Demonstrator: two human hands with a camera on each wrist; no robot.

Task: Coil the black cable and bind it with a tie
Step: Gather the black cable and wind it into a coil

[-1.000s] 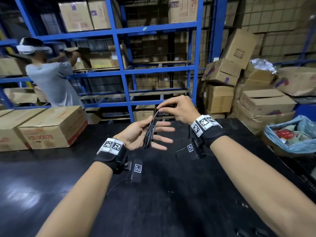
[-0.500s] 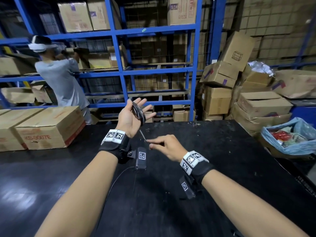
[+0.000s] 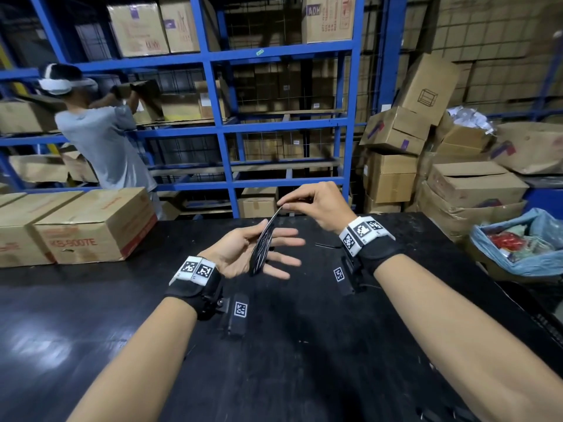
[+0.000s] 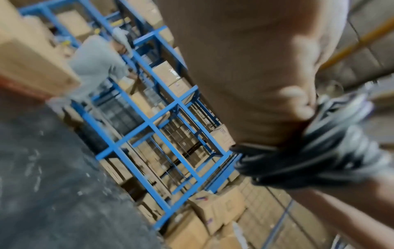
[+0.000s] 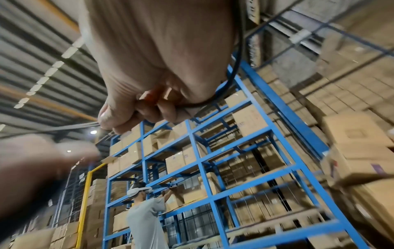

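The black cable (image 3: 261, 249) is wound in a narrow coil round the straight, spread fingers of my left hand (image 3: 274, 254), palm up above the black table (image 3: 91, 315). In the left wrist view the coil (image 4: 319, 143) shows blurred, with the thumb (image 4: 296, 99) right beside it. My right hand (image 3: 283, 205) is just above the coil. It pinches the cable's free strand (image 3: 274, 215) between thumb and forefinger, and the strand runs taut down into the coil. The same pinch (image 5: 108, 123) shows in the right wrist view. A thin dark strip (image 3: 327, 245), maybe a tie, lies on the table under the right wrist.
Cardboard boxes (image 3: 91, 226) sit on the table's left end. Blue shelving (image 3: 219, 123) full of boxes stands behind, where another person (image 3: 100, 138) handles a box. Stacked boxes (image 3: 475, 190) and a blue-lined bin (image 3: 524, 245) stand to the right.
Half a second ago my left hand was raised with the coil and my right was low near the table. Now the left has come down and the right is above it with the strand.
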